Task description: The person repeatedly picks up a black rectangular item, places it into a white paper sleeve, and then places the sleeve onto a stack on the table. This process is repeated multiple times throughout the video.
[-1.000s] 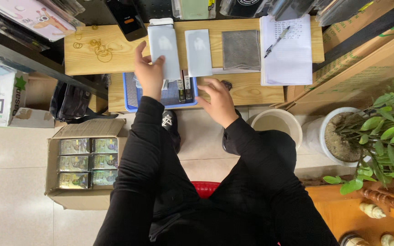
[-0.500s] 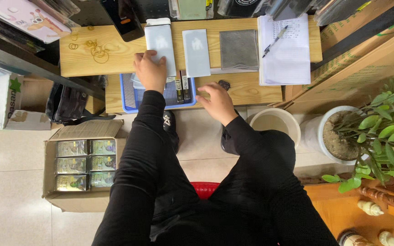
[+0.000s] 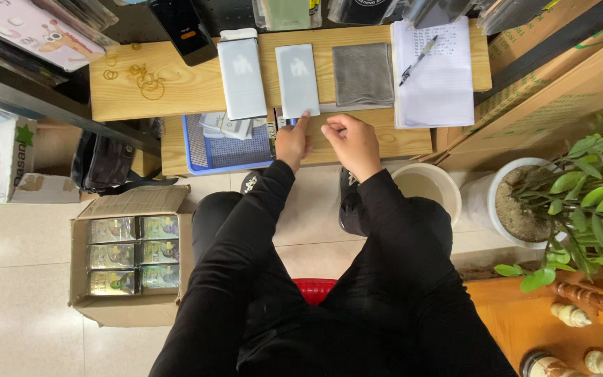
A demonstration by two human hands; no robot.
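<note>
Left hand [image 3: 293, 142] fingertip touches pale sheet [image 3: 297, 80], holding nothing; right hand [image 3: 352, 142] loosely curled, empty.

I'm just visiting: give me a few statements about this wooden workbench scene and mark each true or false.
1. The left hand touches the lower edge of the right-hand pale grey rectangular packet. True.
2. A pen lies on the white paper sheets. True.
3. The blue plastic mesh tray holds green leaves. False: it holds small packets.
4. The grey square cloth is folded inside the right hand. False: it lies flat on the bench, apart from that hand.
</note>
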